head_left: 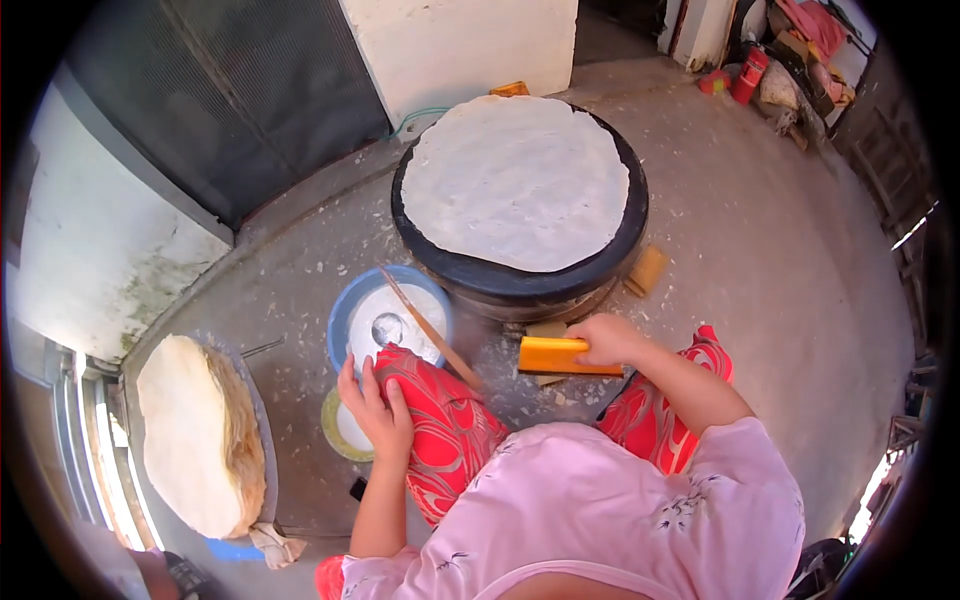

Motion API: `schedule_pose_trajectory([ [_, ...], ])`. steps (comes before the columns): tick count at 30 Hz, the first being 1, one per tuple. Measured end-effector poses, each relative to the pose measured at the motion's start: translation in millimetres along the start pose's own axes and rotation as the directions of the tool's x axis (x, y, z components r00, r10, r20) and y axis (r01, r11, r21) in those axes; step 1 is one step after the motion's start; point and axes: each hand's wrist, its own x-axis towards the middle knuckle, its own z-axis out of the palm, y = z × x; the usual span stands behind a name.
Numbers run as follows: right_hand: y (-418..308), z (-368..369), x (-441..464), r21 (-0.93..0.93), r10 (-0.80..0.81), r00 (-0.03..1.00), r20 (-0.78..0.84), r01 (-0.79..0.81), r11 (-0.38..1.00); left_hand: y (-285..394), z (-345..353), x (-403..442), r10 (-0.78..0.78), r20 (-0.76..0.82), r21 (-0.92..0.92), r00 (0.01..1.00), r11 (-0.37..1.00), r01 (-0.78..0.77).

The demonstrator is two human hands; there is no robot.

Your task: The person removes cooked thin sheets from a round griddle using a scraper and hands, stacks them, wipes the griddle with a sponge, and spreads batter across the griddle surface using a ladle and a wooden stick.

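My right hand [610, 340] grips an orange scraper [555, 352] with a dark lower edge, held low just in front of the griddle. On the black round griddle [440, 243] lies a wide, thin white pancake [520, 180] that covers most of the top. My left hand [378, 412] is at my left knee, fingers apart, holding nothing. Just beyond it stands a blue basin [340, 310] of white batter. A metal ladle [387, 328] sits in the batter, and a wooden stick [430, 328] slants across the rim. A green bowl [332, 432] with white contents is partly hidden behind my left hand.
At the left stands a tall stack of pale pancakes [195, 435] on a round board, with a cloth [277, 546] beside it. A yellow block [648, 271] sits against the griddle's right side. White flakes dot the floor. A red canister [750, 75] stands among clutter at the far right.
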Motion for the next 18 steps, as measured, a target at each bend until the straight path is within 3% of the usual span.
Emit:
schedule_pose_trajectory([
  [4,10.7,16.6,-0.9,0.009,-0.037,0.993,-0.110,0.039,0.999,24.4,-6.5,15.1,0.181,0.045,0.160,0.982,0.969,-0.186],
  [5,9.7,19.5,-3.2,0.023,-0.038,0.993,-0.111,0.041,0.999,34.1,-7.5,21.8,0.229,0.085,0.160,0.970,0.958,-0.240],
  [7,5.6,20.7,-7.7,-0.125,-0.097,0.993,-0.073,0.087,0.988,49.7,-1.2,35.8,0.276,0.134,0.164,0.952,0.941,-0.296],
  [9,3.7,21.2,-14.5,-0.143,-0.097,0.993,-0.061,0.088,0.986,67.0,12.7,52.2,0.341,0.219,0.067,0.914,0.929,-0.363],
  [12,-1.5,16.1,-23.2,-0.187,-0.091,0.995,-0.039,0.082,0.979,72.9,60.2,72.5,0.435,0.272,-0.044,0.858,0.897,-0.441],
  [18,4.1,13.5,-29.8,-0.157,-0.056,0.996,-0.062,0.046,0.987,66.9,167.5,90.3,0.461,0.438,-0.006,0.772,0.860,-0.510],
])
